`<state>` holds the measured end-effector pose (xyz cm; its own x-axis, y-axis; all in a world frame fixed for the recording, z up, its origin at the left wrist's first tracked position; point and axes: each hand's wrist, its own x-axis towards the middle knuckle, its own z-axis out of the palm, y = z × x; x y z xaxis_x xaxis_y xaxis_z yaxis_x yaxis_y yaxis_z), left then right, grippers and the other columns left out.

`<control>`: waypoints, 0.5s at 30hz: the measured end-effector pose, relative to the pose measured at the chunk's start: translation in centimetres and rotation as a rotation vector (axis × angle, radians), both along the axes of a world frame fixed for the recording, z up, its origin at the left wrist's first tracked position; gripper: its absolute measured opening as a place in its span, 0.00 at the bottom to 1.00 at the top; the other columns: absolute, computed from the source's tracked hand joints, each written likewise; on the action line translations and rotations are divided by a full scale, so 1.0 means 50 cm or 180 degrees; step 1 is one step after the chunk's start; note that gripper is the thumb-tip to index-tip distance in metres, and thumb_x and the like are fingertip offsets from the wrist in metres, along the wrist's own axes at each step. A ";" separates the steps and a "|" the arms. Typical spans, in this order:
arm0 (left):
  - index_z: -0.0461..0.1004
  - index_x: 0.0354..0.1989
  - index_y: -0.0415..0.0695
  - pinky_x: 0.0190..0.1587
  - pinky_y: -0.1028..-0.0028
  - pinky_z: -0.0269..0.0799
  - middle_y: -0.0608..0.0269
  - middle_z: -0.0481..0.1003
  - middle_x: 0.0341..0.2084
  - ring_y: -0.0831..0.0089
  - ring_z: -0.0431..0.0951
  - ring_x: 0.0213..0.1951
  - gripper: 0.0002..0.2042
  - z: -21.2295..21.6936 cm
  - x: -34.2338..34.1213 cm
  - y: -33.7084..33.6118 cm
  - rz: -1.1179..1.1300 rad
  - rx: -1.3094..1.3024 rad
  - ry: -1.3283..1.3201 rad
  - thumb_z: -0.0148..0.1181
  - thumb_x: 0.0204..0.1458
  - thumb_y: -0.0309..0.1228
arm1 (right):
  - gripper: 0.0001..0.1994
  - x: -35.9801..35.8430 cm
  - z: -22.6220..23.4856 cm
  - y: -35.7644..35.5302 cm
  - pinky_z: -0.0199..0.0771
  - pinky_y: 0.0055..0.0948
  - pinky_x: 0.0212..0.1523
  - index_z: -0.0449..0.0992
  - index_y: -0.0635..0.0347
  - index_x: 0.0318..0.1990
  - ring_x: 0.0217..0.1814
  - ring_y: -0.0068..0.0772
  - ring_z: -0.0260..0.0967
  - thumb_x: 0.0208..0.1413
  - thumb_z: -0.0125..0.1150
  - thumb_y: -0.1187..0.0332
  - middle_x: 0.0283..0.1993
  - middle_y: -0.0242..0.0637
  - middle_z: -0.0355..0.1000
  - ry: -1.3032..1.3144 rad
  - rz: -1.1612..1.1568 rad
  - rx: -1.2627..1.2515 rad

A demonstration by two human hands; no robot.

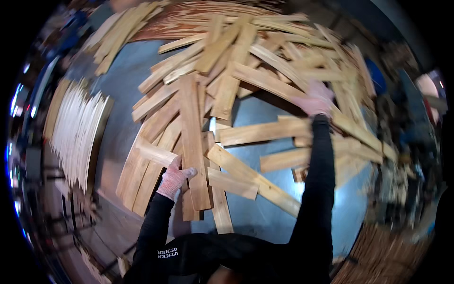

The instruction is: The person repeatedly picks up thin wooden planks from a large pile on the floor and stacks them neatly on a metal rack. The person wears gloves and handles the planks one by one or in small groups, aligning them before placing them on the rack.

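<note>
My left hand (173, 180), in a pale pinkish work glove, is closed at the left edge of a long brown wooden board (193, 142). Its thumb lies over the board's face, and the other fingers are partly hidden. A short pale board (156, 154) ends at those fingers. Farther out to the right, my gloved right hand (316, 100) reaches over a long light board (269, 85) that slants across the heap. Motion smears its fingers, so their grip on that board is unclear. Beneath my right forearm, more boards (265, 133) lie crosswise.
A large heap of loose boards (227, 94) covers much of the blue-grey metal table (246, 215). At the left stands a row of pale slats (78, 137) on edge. More strips (120, 35) lie at the far left, and a bundle of thin sticks (378, 255) is at the lower right.
</note>
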<state>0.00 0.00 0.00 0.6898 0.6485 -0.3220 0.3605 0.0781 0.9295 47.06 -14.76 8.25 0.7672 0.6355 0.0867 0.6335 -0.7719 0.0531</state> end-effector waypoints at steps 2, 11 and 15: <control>0.65 0.65 0.36 0.64 0.67 0.66 0.56 0.75 0.54 0.67 0.74 0.58 0.33 0.080 -0.032 0.007 0.0027 -0.0219 0.0285 0.65 0.47 0.29 | 0.52 0.138 -0.034 -0.092 0.68 0.43 0.64 0.55 0.59 0.72 0.67 0.51 0.66 0.42 0.72 0.44 0.67 0.53 0.65 0.0284 0.0040 0.0061; 0.61 0.68 0.37 0.57 0.70 0.74 0.59 0.76 0.53 0.72 0.78 0.51 0.36 0.031 0.008 -0.123 0.0866 -0.1865 -0.1121 0.64 0.50 0.34 | 0.57 -0.079 -0.135 -0.260 0.67 0.46 0.64 0.43 0.59 0.75 0.62 0.59 0.67 0.40 0.77 0.59 0.61 0.57 0.66 0.0596 0.0853 -0.0380; 0.62 0.67 0.38 0.55 0.70 0.75 0.59 0.76 0.51 0.71 0.80 0.49 0.35 0.071 -0.040 -0.150 0.0941 -0.1765 -0.1036 0.66 0.50 0.35 | 0.48 -0.224 -0.149 -0.307 0.67 0.46 0.65 0.47 0.59 0.75 0.63 0.58 0.67 0.46 0.67 0.67 0.63 0.57 0.65 0.0229 0.0701 -0.0181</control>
<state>-2.00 -7.51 3.56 0.6275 0.6235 -0.4663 -0.0383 0.6229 0.7814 35.87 -30.12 0.80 0.6124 0.7905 -0.0041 0.7900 -0.6117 0.0413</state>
